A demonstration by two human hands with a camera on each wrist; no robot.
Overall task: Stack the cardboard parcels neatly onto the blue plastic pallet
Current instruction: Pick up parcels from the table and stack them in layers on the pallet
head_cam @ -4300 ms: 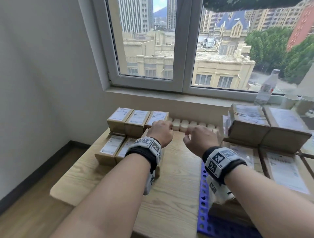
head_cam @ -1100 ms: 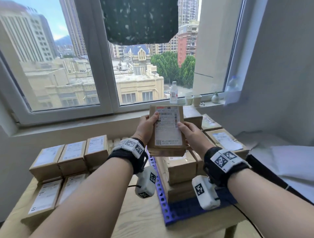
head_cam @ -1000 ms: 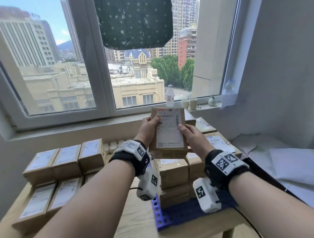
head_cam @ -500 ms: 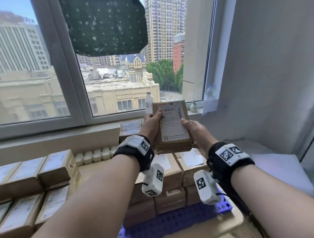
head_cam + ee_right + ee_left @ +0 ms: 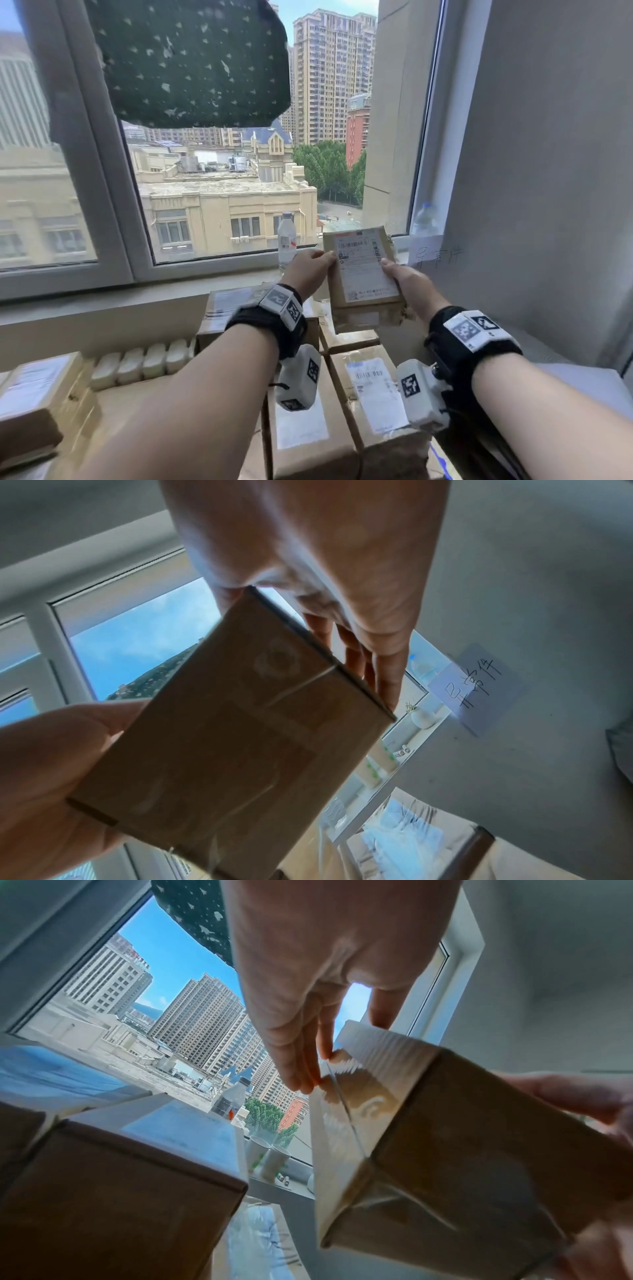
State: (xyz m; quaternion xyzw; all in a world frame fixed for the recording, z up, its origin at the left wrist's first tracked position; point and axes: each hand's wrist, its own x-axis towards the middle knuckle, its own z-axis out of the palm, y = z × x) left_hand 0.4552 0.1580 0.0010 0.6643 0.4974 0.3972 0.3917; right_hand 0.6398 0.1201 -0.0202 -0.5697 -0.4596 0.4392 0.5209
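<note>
I hold one cardboard parcel (image 5: pixel 363 270) in the air with its white shipping label facing up. My left hand (image 5: pixel 310 269) grips its left edge and my right hand (image 5: pixel 402 279) grips its right edge. It hovers above the far end of the stacked parcels (image 5: pixel 308 428), which stand below my wrists. Only a sliver of the blue pallet (image 5: pixel 435 457) shows at the stack's lower right. In the left wrist view my left hand's fingers (image 5: pixel 301 1053) press the parcel's (image 5: pixel 445 1150) side. The right wrist view shows the parcel's (image 5: pixel 240 737) plain underside between both hands.
More labelled parcels (image 5: pixel 30 404) lie on the table at the left, beside a row of small white pieces (image 5: pixel 144 363). A water bottle (image 5: pixel 286 240) stands on the window sill behind the stack. A grey wall with a paper note (image 5: pixel 435 253) closes the right side.
My hands, bare over the table 4.3 s ago, now hold the parcel. Over the last second they carried it right and farther out over the stack, as my view turned right.
</note>
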